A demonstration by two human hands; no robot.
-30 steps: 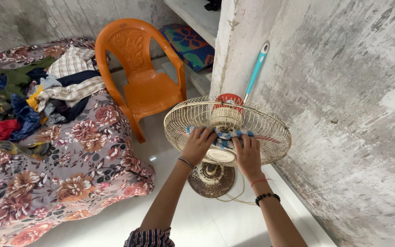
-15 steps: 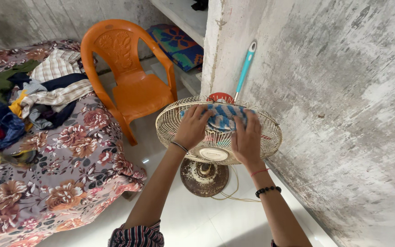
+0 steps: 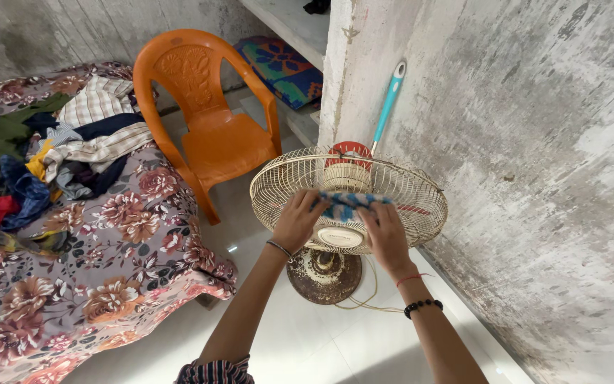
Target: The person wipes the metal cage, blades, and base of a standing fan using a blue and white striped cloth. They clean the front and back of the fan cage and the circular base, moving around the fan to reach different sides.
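A cream wire-caged pedestal fan (image 3: 406,192) stands on a rusty round base (image 3: 319,276) by the wall, its cage tilted upward. A blue and white patterned cloth (image 3: 345,205) lies bunched on the front of the cage. My left hand (image 3: 297,220) grips the cloth's left end and presses it on the wires. My right hand (image 3: 385,231) holds the cloth's right end, just above the fan's centre cap (image 3: 340,237).
An orange plastic chair (image 3: 211,121) stands behind the fan to the left. A bed with a floral cover (image 3: 101,277) and a heap of clothes (image 3: 44,153) fills the left. A teal-handled tool (image 3: 390,99) leans on the rough wall. A cord (image 3: 371,302) trails on the white floor.
Both hands have slid the cloth down the cage toward the centre cap, after pushing it up to the far rim half a second ago. The cloth is more bunched now.
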